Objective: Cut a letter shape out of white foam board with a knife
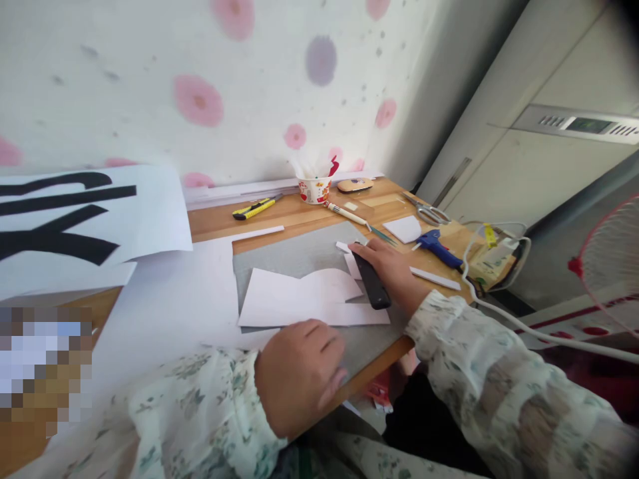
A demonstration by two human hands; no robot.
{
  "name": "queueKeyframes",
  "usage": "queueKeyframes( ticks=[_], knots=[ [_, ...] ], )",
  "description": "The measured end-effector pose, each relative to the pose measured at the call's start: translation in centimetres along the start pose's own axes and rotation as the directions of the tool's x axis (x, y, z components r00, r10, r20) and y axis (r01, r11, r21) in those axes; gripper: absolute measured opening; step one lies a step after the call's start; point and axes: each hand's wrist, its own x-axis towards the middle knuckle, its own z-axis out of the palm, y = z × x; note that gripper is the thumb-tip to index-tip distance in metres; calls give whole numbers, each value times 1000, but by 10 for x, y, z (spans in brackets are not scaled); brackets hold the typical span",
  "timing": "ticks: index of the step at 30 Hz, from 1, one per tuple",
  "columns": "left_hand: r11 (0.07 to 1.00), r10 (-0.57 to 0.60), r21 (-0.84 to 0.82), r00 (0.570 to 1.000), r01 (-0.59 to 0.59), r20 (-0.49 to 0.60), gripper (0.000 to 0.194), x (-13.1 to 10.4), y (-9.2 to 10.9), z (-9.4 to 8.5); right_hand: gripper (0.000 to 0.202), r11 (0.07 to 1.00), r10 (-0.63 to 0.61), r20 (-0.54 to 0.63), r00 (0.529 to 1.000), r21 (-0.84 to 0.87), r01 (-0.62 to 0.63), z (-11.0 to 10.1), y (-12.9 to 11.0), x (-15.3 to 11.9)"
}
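Observation:
My right hand (392, 263) is closed around a black, long, narrow tool (370, 276) whose exact kind I cannot make out. The tool rests over the right part of a white cut-out piece (299, 296) with a curved top edge, and smaller white scraps (352, 266) lie by its upper end. All of these are on a grey cutting mat (279, 256). My left hand (302, 369) is curled at the near edge of the mat, just below the cut-out piece. Its palm side is hidden, so I cannot see what it holds, if anything.
White sheets (174, 299) cover the left side, one with black lettering (64, 216). A yellow utility knife (255, 207), paper tub (314, 189), computer mouse (355, 185), scissors (429, 211) and blue glue gun (439, 249) lie behind. A white cable (529, 326) crosses at right.

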Motion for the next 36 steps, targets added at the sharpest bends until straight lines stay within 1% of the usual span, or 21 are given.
queueKeyframes(
  ticks=[3,5,7,8,9,10,12,13,15,17,20,23,26,28,30,32,34,35,36],
  knots=[
    [998,-60,-1,993,61,105,21,-5,15,-9,43,995,-32,38,999,-98,35,-1,9,8],
    [994,-110,16,985,109,135,25,-11,20,-10,47,989,-48,36,998,-139,52,-2,6,12],
    [987,-158,25,981,156,116,32,-18,20,-7,48,984,-80,48,996,-154,86,-2,-6,13],
    [984,-180,26,979,179,96,37,-21,18,-4,46,982,-109,75,991,-150,119,-1,-14,12],
    [980,-197,26,978,196,75,41,-24,17,0,45,977,-149,120,982,-136,165,0,-23,10],
    [979,-206,24,977,204,57,45,-26,15,4,48,968,-201,188,961,-113,224,2,-33,8],
    [978,-208,25,978,207,26,50,-29,11,11,73,946,-281,307,909,-68,316,5,-50,1],
    [978,-206,27,979,205,13,52,-29,9,13,85,938,-300,351,887,-63,341,7,-56,-2],
    [978,-205,31,979,205,-5,54,-29,6,16,99,931,-295,405,865,-82,356,9,-65,-7],
    [977,-211,29,977,211,-14,54,-29,3,17,101,937,-261,418,870,-108,332,10,-69,-10],
    [976,-215,23,976,216,-25,50,-29,-2,16,102,951,-225,394,891,-109,289,12,-66,-9],
    [973,-227,31,973,228,-35,46,-29,-7,13,110,974,-186,386,903,-50,222,17,-60,-6],
    [970,-239,31,969,241,-54,43,-29,-10,11,111,988,-154,373,915,27,155,23,-57,-4],
    [970,-240,13,968,242,-70,42,-29,-11,11,114,992,-125,342,932,63,110,25,-57,-4],
    [969,-249,-17,965,248,-81,42,-30,-13,11,115,992,-71,294,953,118,37,26,-58,-2],
    [965,-260,-58,961,256,-93,42,-31,-17,12,103,980,5,234,972,192,-51,24,-58,0],
    [958,-271,-133,954,254,-130,38,-31,-21,13,81,947,100,177,979,283,-148,19,-58,2],
    [950,-280,-191,943,246,-181,35,-31,-23,12,66,921,151,160,976,336,-197,16,-59,3],
    [933,-309,-268,914,239,-264,32,-30,-25,11,52,887,197,154,968,393,-243,13,-60,2]
  ],
)
